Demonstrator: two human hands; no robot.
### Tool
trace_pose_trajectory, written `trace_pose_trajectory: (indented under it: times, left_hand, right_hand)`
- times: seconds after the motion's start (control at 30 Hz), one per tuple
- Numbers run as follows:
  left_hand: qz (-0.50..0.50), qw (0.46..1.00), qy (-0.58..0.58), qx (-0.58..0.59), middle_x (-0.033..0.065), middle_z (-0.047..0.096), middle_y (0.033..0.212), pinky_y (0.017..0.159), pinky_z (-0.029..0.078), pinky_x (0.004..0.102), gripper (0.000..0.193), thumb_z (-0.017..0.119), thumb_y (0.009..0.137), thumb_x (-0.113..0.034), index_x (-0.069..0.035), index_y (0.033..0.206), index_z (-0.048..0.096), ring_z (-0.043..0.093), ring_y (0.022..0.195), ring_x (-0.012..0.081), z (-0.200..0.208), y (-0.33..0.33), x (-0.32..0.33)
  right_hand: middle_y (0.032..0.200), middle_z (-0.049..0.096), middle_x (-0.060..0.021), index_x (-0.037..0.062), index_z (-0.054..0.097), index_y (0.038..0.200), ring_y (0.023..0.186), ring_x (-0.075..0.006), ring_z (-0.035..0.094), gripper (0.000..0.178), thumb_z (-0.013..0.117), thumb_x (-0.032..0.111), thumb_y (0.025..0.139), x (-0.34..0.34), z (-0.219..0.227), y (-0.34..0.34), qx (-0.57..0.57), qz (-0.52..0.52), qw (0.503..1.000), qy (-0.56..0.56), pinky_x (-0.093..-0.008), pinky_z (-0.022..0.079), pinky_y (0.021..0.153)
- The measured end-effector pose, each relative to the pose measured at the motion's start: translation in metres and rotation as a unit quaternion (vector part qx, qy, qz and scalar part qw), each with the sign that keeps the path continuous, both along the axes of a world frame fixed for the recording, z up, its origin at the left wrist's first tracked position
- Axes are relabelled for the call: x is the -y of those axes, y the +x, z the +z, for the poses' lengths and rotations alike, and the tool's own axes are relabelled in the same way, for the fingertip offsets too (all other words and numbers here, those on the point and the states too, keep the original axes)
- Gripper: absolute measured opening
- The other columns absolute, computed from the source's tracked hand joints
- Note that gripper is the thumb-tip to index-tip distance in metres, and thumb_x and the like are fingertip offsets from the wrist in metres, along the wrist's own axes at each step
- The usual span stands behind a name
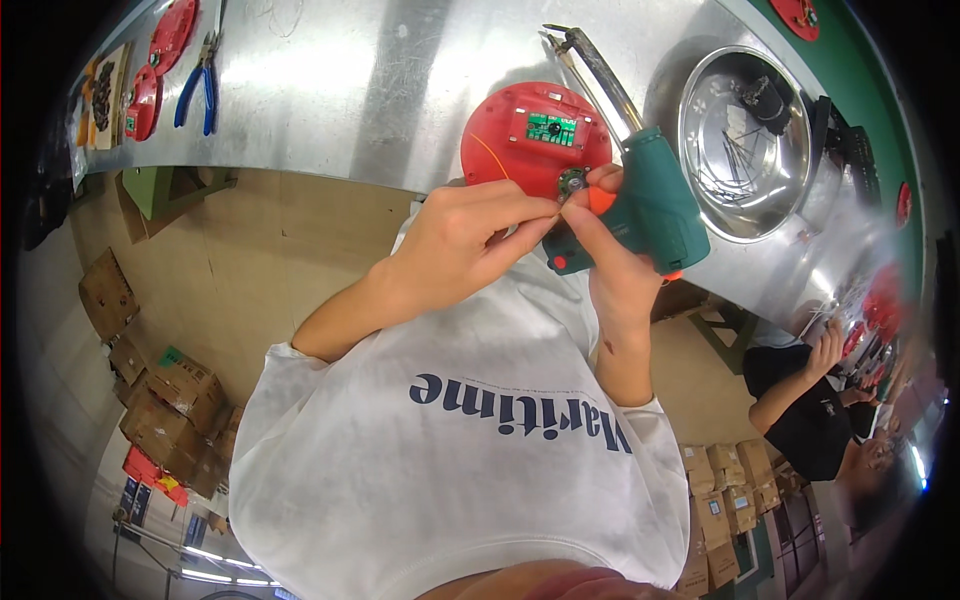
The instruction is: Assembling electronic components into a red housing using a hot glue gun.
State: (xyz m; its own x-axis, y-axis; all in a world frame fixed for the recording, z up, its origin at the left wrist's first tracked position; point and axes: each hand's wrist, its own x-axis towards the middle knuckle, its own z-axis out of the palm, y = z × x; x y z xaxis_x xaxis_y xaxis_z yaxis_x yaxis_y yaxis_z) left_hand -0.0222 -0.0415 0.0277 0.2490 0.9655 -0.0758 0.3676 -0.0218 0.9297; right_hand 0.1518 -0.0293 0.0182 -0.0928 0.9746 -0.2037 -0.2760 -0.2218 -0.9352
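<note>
My right hand (615, 250) grips a green soldering gun (665, 200) with an orange trigger. Its metal tip points away toward the far side of the bench. A small round component (572, 182) sits just by the right fingertips. My left hand (480, 235) is closed in a pinch, its fingertips meeting those of the right; what it pinches is too small to make out. Beyond both hands lies a round red plastic housing (500, 125) with a green circuit board (551, 128) set in it. A thin orange wire (490, 150) curves over its left part.
On the metal bench (330, 110) lie blue-handled cutters (203, 85) and smaller red housings (172, 35) at the left. A steel bowl (700, 185) with dark wire pieces stands right of the soldering gun. Another person (800, 400) works at the far right. Cardboard boxes (175, 410) are stacked below left.
</note>
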Motion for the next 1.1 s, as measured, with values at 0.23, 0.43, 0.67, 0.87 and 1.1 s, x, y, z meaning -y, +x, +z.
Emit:
trace_pose_trajectory:
  times: [0.23, 0.43, 0.67, 0.87, 1.1]
  left_hand:
    - [-0.011, 0.998, 0.019, 0.057, 0.0096, 0.066, 0.077, 0.052, 0.044, 0.0232, 0.012, 0.065, 0.082, 0.002, 0.002, 0.094, 0.066, 0.060, 0.058, 0.0127, 0.000, 0.000, 0.005]
    - [0.024, 0.994, -0.067, 0.084, 0.0093, 0.068, 0.077, 0.050, 0.044, 0.0229, 0.011, 0.065, 0.082, 0.002, 0.003, 0.094, 0.066, 0.060, 0.058, 0.0105, 0.004, 0.005, 0.005]
    - [0.001, 0.988, 0.153, -0.032, 0.0107, 0.067, 0.076, 0.048, 0.044, 0.0251, 0.014, 0.067, 0.079, 0.002, 0.001, 0.093, 0.067, 0.061, 0.057, 0.0158, -0.010, 0.005, 0.006]
    - [0.079, 0.991, 0.106, 0.007, 0.0098, 0.068, 0.078, 0.048, 0.044, 0.0233, 0.015, 0.069, 0.078, 0.003, 0.001, 0.093, 0.068, 0.060, 0.057, 0.0142, -0.001, 0.014, 0.007]
    - [0.081, 0.991, 0.106, 0.026, 0.0083, 0.068, 0.077, 0.048, 0.043, 0.0218, 0.014, 0.069, 0.077, 0.004, 0.001, 0.090, 0.068, 0.059, 0.057, 0.0120, -0.001, 0.015, 0.005]
  right_hand:
    - [0.097, 0.060, -0.0111, -0.0004, 0.055, 0.104, 0.080, -0.0140, 0.062, 0.033, 0.065, -0.012, 0.076, 0.001, 0.002, -0.003, -0.023, 0.004, 0.999, -0.025, -0.0258, 0.050, 0.070]
    - [0.105, 0.054, -0.0113, 0.0007, 0.053, 0.107, 0.091, -0.0174, 0.059, 0.040, 0.064, -0.015, 0.072, 0.005, -0.006, 0.000, -0.027, -0.004, 0.999, -0.040, -0.0309, 0.049, 0.083]
    - [0.106, 0.052, -0.0112, 0.0008, 0.053, 0.109, 0.093, -0.0185, 0.058, 0.042, 0.063, -0.015, 0.072, 0.002, -0.005, 0.000, -0.043, 0.003, 0.998, -0.041, -0.0317, 0.049, 0.084]
    - [0.108, 0.052, -0.0109, 0.0009, 0.052, 0.109, 0.092, -0.0194, 0.058, 0.042, 0.063, -0.016, 0.072, 0.003, -0.010, 0.000, -0.036, -0.008, 0.999, -0.026, -0.0322, 0.048, 0.087]
    - [0.105, 0.055, -0.0112, 0.0014, 0.055, 0.104, 0.087, -0.0187, 0.058, 0.025, 0.059, -0.005, 0.080, 0.002, 0.003, -0.004, -0.143, -0.042, 0.981, -0.124, -0.0275, 0.044, 0.071]
